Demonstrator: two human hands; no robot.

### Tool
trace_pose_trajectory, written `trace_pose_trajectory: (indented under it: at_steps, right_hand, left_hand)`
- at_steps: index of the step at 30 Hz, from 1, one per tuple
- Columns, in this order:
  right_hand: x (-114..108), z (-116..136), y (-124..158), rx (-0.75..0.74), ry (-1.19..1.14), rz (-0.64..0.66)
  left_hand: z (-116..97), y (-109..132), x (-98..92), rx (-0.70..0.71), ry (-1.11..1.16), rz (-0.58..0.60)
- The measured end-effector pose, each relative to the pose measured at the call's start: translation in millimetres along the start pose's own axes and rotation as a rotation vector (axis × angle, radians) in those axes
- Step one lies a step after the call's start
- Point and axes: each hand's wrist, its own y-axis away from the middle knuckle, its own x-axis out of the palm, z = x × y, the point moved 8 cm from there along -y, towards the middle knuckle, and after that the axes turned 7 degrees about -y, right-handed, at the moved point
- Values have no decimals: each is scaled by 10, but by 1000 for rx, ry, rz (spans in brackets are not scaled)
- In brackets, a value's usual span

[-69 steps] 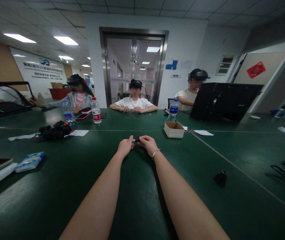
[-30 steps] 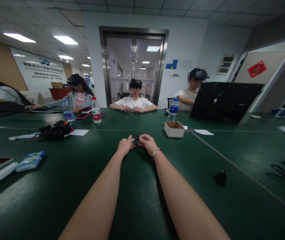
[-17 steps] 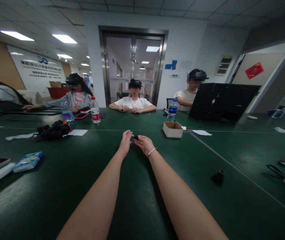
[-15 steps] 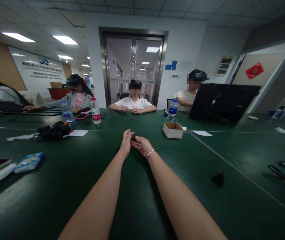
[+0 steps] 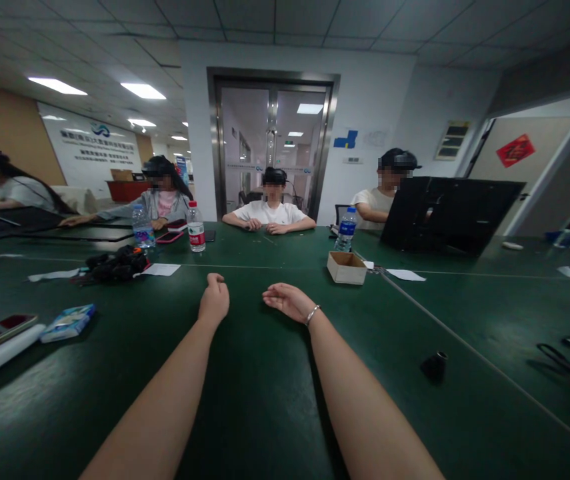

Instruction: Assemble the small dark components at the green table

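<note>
Both my forearms reach out over the dark green table (image 5: 275, 400). My left hand (image 5: 215, 299) is curled into a fist, knuckles up, a little above the tabletop; whatever is inside it is hidden. My right hand (image 5: 287, 300), with a thin bracelet at the wrist, lies a hand's width to its right, fingers loosely stretched toward the left and holding nothing. No small dark piece shows between the hands.
A small cardboard box (image 5: 347, 267) sits beyond my right hand, a black cone-shaped part (image 5: 435, 365) to the right, a pile of black parts (image 5: 115, 265) at the left. Water bottles (image 5: 195, 227) stand farther back. Several people sit around the table; a black stand (image 5: 449, 213) is at right.
My hands were together, pinching a small dark piece. They have separated: the left hand moved left and closed into a fist, the right hand opened. The camera view shifted slightly down.
</note>
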Motion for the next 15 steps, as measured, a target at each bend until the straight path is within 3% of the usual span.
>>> trace_pose_trajectory:
  at_steps: [3, 7, 12, 15]
  right_hand:
    - [-52, 8, 8, 18, -7, -8]
    - [-44, -1, 12, 17, -6, -50]
    - [-22, 17, 40, -94, 59, -206]
    - [50, -36, 113, -123, 316, -257]
  left_hand:
    - [172, 20, -400, 96, -392, 78]
    - [544, 102, -1100, 90, -665, 50]
    - [1021, 332, -1812, 133, -858, 87]
    - [1478, 441, -2147, -40, -854, 148]
